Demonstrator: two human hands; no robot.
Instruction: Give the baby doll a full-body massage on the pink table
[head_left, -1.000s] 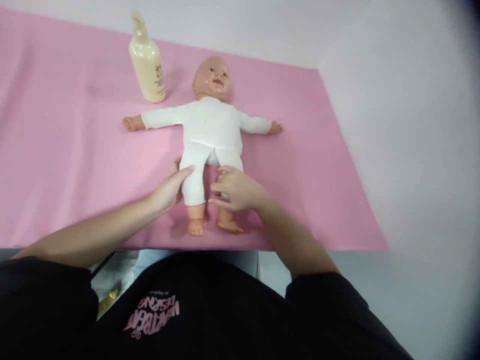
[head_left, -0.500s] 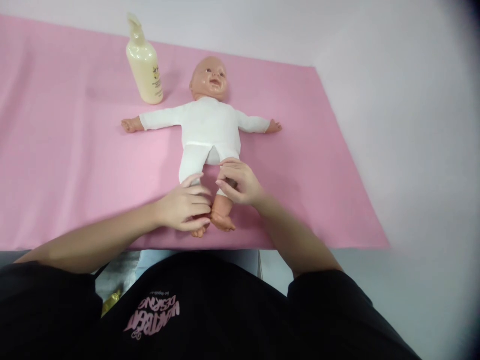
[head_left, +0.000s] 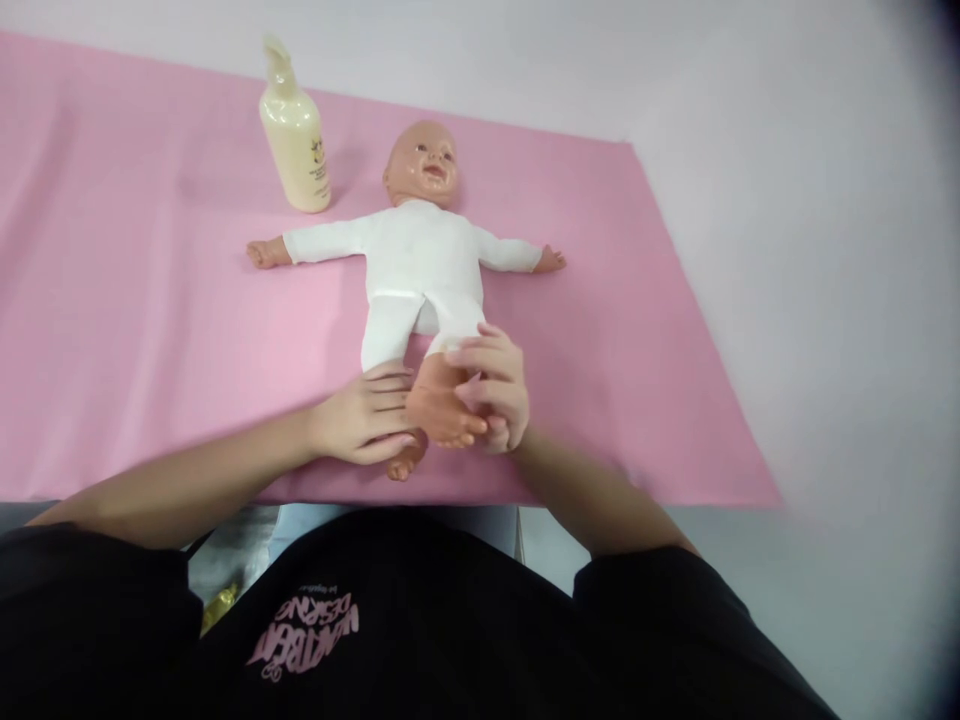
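A baby doll (head_left: 424,250) in a white outfit lies on its back, arms spread, feet toward me. My left hand (head_left: 365,415) is closed over the lower part of its leg on the left, and the bare foot (head_left: 406,464) sticks out below my fingers. On the other side, my right hand (head_left: 496,390) curls around the outer side of the other lower leg. That leg's bare foot (head_left: 448,415) is raised and turned to the right, with its toes by my fingers. My right thumb is partly hidden.
Beyond the doll's outstretched arm stands a cream pump bottle (head_left: 298,155). A pink cloth (head_left: 600,370) covers the table, its front edge close to my body. The white wall or surface (head_left: 787,250) lies behind and to the right.
My right hand has moved from the knee to the outer side of the lower leg, and that foot has come up. My left hand has settled more closely on its leg.
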